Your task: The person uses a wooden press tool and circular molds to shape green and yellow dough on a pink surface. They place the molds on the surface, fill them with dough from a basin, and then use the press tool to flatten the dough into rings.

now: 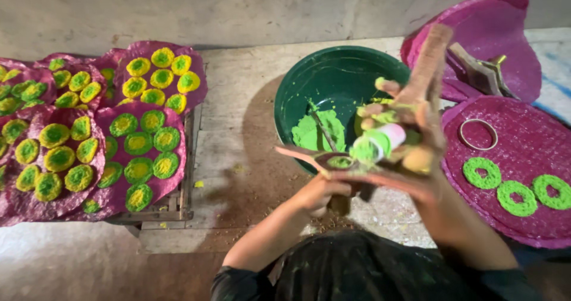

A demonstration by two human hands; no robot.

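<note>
My left hand [321, 193] grips the underside of a wooden dough press [351, 164] held over the near rim of a green bowl [333, 75]. My right hand [410, 131], smeared with green dough, holds a lump of green dough [367, 149] against a white cylinder at the top of the press, next to its upright wooden handle [429, 60]. More green dough [315, 131] lies inside the bowl. Three green dough rings [516, 197] sit on a purple woven mat [523, 140] to the right, beside a metal ring [477, 134].
On the left, several purple mats [148, 152] covered with yellow-and-green dough discs [138, 143] rest on a wooden rack. More purple mats [493, 33] and a wooden piece lie at the back right. Crumbs are scattered on the concrete floor.
</note>
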